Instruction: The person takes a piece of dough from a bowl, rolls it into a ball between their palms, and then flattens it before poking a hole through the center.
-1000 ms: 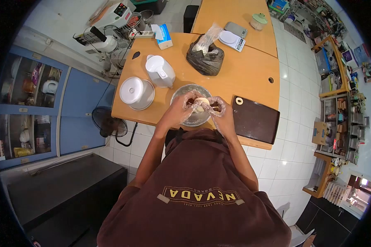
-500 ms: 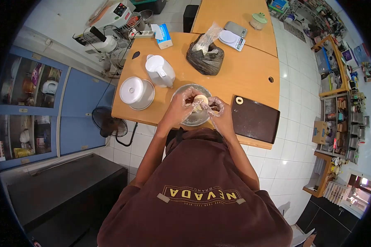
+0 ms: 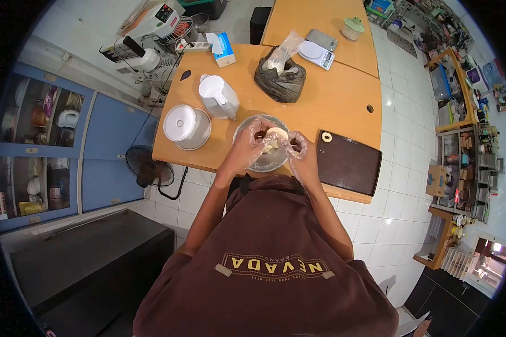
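Note:
Between my two flour-dusted hands is a pale piece of dough [image 3: 277, 133], held above a metal bowl [image 3: 268, 167]. My left hand [image 3: 254, 140] grips its left side, fingers curled and pressed in. From the right, my right hand [image 3: 298, 148] pinches the same piece, thumb and fingertips together. Fingers cover much of the dough, so its full shape is hidden. More pale dough seems to show below them in the bowl. A small dough ring [image 3: 326, 137] lies in the upper left corner of a dark baking tray [image 3: 351, 163], right of the bowl.
Left of the bowl stand a white pitcher [image 3: 216, 96] and a white lidded container [image 3: 186, 126]. Behind it sit a black plastic bag [image 3: 281, 81] and a digital scale [image 3: 316, 54]. A blue-white box [image 3: 224, 49] and a power strip [image 3: 193, 47] are at the back left.
My fingers have shifted slightly on the dough, and the piece sits a little higher and to the right. Ring and tray have stayed put.

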Demonstrator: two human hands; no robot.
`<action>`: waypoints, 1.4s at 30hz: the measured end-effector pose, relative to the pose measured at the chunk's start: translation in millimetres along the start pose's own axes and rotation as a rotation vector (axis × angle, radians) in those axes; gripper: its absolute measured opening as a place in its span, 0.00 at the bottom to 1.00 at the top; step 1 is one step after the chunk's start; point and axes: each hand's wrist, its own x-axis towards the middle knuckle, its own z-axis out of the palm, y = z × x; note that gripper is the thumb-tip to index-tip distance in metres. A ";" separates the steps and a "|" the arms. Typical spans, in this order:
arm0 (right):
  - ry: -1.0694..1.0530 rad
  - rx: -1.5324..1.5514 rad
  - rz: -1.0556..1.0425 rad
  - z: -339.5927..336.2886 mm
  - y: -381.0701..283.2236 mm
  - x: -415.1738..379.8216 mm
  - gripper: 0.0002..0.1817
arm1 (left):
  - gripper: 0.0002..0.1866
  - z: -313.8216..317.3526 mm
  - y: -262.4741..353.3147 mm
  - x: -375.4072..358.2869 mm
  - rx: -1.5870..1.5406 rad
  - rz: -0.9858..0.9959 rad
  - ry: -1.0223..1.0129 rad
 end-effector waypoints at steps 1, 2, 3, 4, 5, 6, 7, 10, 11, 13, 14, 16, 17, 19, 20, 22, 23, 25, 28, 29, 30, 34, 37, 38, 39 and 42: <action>0.024 0.013 -0.008 -1.3 2.3 0.2 0.08 | 0.13 -1.1 -1.4 -0.5 0.013 -0.014 -0.029; 0.049 0.025 -0.015 -2.0 3.9 0.2 0.09 | 0.13 -1.9 -2.8 -1.3 0.026 -0.029 -0.058; 0.052 0.013 -0.015 -1.7 4.8 -0.4 0.09 | 0.13 -2.4 -4.1 -1.9 0.038 -0.043 -0.087; 0.054 0.001 -0.015 -0.7 3.4 -1.4 0.09 | 0.14 -2.4 -3.3 -2.5 0.058 -0.031 -0.081; 0.057 -0.011 -0.015 -0.4 1.8 -2.3 0.09 | 0.16 -2.2 -2.2 -3.1 0.078 -0.019 -0.074; 0.040 -0.030 -0.004 -0.8 -0.6 -2.7 0.10 | 0.18 -2.1 -0.5 -3.5 0.098 -0.006 -0.068; 0.024 -0.050 0.008 -1.7 -3.3 -3.2 0.12 | 0.17 -0.4 3.8 -3.6 0.072 0.018 -0.035; -0.031 -0.088 -0.009 -2.7 1.8 -2.1 0.15 | 0.15 3.6 12.7 -3.4 0.024 0.069 0.031; -0.050 -0.096 -0.024 -2.6 5.4 -1.4 0.15 | 0.15 2.7 12.8 -3.2 0.029 0.073 0.029; -0.017 -0.089 -0.023 -3.0 8.6 -0.6 0.14 | 0.16 -0.2 13.0 -3.5 0.059 0.077 0.001; 0.001 -0.086 -0.022 -2.9 8.6 -0.3 0.14 | 0.16 -2.5 12.8 -4.3 0.085 0.074 -0.027; 0.028 -0.034 -0.034 -3.5 2.7 -0.9 0.13 | 0.16 -4.7 12.7 -6.5 0.071 0.049 -0.080; 0.040 -0.008 -0.040 -3.5 0.0 -1.0 0.13 | 0.16 -5.1 13.1 -7.3 0.032 0.026 -0.104; 0.046 0.010 -0.041 -1.9 -0.3 -2.1 0.12 | 0.16 -3.2 15.1 -6.5 0.005 0.035 -0.082; 0.050 0.019 -0.040 -1.6 -0.2 -3.0 0.12 | 0.15 -0.3 16.9 -5.3 0.018 0.065 -0.035; -0.009 -0.057 -0.041 -3.9 5.2 -1.4 0.12 | 0.15 2.4 18.0 -4.2 0.000 0.083 0.032; -0.039 -0.095 -0.041 -4.8 7.1 -1.0 0.12 | 0.14 3.3 17.9 -4.0 -0.031 0.070 0.051; -0.085 -0.070 -0.035 -5.1 3.4 -1.8 0.13 | 0.12 3.5 17.0 -4.6 -0.052 0.041 0.056; -0.071 -0.107 -0.062 -3.0 -6.0 -1.8 0.13 | 0.12 0.1 9.3 -5.0 -0.020 0.015 -0.021; -0.052 -0.132 -0.076 -2.5 -7.8 -2.3 0.13 | 0.12 -4.2 6.0 -4.5 -0.011 0.019 -0.071; -0.062 -0.131 -0.076 -3.1 -9.5 -2.7 0.12 | 0.12 -7.8 3.1 -4.2 -0.004 0.021 -0.120; -0.030 -0.101 -0.100 -4.6 -7.6 -3.5 0.09 | 0.15 -10.0 9.3 -3.9 0.020 -0.023 -0.128; 0.022 -0.056 -0.101 -3.4 -4.4 -2.8 0.09 | 0.15 -5.2 10.8 -7.3 -0.035 0.040 -0.093; 0.032 -0.041 -0.096 -3.3 -4.1 -2.6 0.08 | 0.15 -3.9 11.9 -8.4 -0.044 0.037 -0.073; 0.019 -0.069 -0.085 -3.8 -3.8 -2.8 0.10 | 0.15 -2.6 13.4 -8.5 -0.053 0.034 -0.052; -0.018 -0.128 -0.066 -5.4 -1.6 -4.0 0.13 | 0.15 1.0 19.5 -6.8 -0.029 -0.017 0.029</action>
